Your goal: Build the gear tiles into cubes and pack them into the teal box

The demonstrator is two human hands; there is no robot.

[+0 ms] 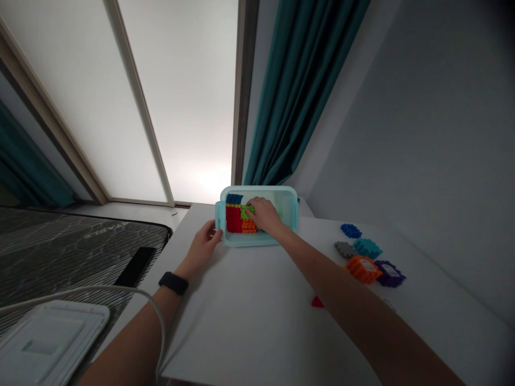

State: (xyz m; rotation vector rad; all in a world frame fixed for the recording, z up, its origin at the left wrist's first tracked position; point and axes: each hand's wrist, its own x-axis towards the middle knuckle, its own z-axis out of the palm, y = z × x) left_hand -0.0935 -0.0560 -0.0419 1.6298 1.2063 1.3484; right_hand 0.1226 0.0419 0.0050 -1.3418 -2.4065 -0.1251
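Observation:
A pale turquoise plastic bin stands at the far end of the white table. Its left end has my left hand on it, fingers curled against the rim and handle. My right hand reaches down inside, thumb and fingers closed on light-green toy pieces. Packed beside these in the left half of the bin are red pieces, blue pieces and orange pieces, with a thin yellow strip below the blue. Part of the bin's right half is hidden by my right hand.
On the table's right lie loose toy pieces: blue, teal, grey, an orange stack and a purple stack. A red piece shows beside my forearm. A white lid, cable and black phone-like slab are left.

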